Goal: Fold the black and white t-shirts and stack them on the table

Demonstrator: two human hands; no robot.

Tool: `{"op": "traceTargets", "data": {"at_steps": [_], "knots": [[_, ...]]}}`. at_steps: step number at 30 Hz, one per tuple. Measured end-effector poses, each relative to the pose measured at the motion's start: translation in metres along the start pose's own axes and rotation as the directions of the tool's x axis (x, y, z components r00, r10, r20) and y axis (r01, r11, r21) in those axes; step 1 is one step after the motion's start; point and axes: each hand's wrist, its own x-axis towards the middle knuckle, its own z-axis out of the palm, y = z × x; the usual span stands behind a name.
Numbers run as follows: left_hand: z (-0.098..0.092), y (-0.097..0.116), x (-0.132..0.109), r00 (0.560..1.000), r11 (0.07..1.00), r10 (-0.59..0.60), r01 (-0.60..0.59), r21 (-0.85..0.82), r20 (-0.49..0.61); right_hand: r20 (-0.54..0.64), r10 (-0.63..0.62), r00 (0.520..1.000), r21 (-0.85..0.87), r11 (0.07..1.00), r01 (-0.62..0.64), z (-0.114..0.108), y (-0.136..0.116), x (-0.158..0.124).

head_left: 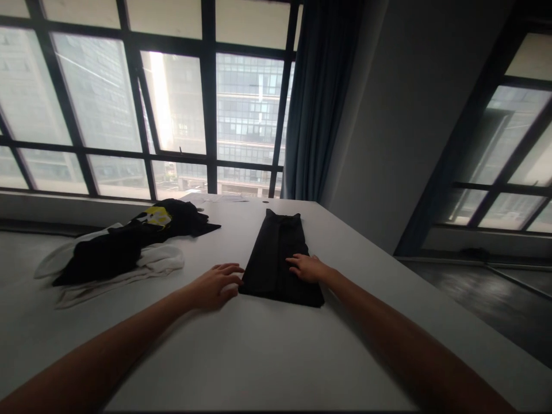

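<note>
A black garment (276,259), folded into a long narrow shape, lies flat on the white table (267,351). Its far end shows two small raised corners; what kind of garment it is I cannot tell. My left hand (218,286) rests on the tabletop at the garment's near left edge, fingers apart, with the fingertips at or just touching the cloth. On the right side of the cloth lies my right hand (307,268), its fingers stretched out over the black fabric and gripping nothing.
To the left sits a loose pile of clothes, with a black garment bearing a yellow print (158,216) over a whitish cloth (161,259). Thin papers (233,198) lie at the table's far end. Beyond are a blue curtain (308,126), a pillar (375,115) and windows.
</note>
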Motion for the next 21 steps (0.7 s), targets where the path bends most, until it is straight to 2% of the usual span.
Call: {"op": "traceTargets", "data": {"at_steps": [2, 4, 6, 7, 9, 12, 16, 19, 21], "knots": [[-0.011, 0.014, 0.005, 0.998, 0.997, 0.054, -0.052, -0.049, 0.038, 0.001, -0.073, 0.997, 0.08, 0.994, 0.072, 0.002, 0.0, -0.014], [-0.023, 0.028, 0.011, 0.986, 0.985, 0.107, -0.088, -0.151, 0.124, -0.063, -0.215, 0.975, 0.191, 0.956, 0.223, 0.003, 0.003, -0.025], [-0.03, 0.037, 0.02, 0.974, 0.968, 0.13, -0.084, -0.238, 0.186, -0.143, -0.28, 0.949, 0.235, 0.922, 0.307, 0.003, 0.005, -0.032], [-0.03, 0.039, 0.024, 0.976, 0.966, 0.123, -0.077, -0.245, 0.177, -0.169, -0.26, 0.951, 0.215, 0.932, 0.293, 0.002, 0.006, -0.034], [-0.024, 0.038, 0.032, 0.991, 0.978, 0.092, -0.072, -0.196, 0.096, -0.186, -0.151, 0.971, 0.122, 0.977, 0.176, 0.0, 0.009, -0.039], [-0.003, 0.029, 0.038, 0.996, 0.991, 0.084, -0.086, -0.099, -0.017, -0.172, -0.037, 0.984, 0.037, 0.998, 0.044, -0.006, 0.021, -0.044], [0.015, 0.022, 0.035, 0.995, 0.993, 0.095, -0.095, -0.073, -0.006, -0.095, -0.014, 0.995, 0.126, 0.992, 0.026, -0.012, 0.049, -0.054], [0.01, 0.022, 0.029, 0.996, 0.994, 0.085, -0.083, -0.072, 0.017, -0.049, -0.022, 0.999, 0.175, 0.984, 0.03, -0.015, 0.062, -0.061], [0.003, 0.021, 0.026, 0.997, 0.994, 0.072, -0.07, -0.083, 0.025, -0.029, -0.056, 0.998, 0.22, 0.974, 0.061, -0.016, 0.061, -0.064]]}}
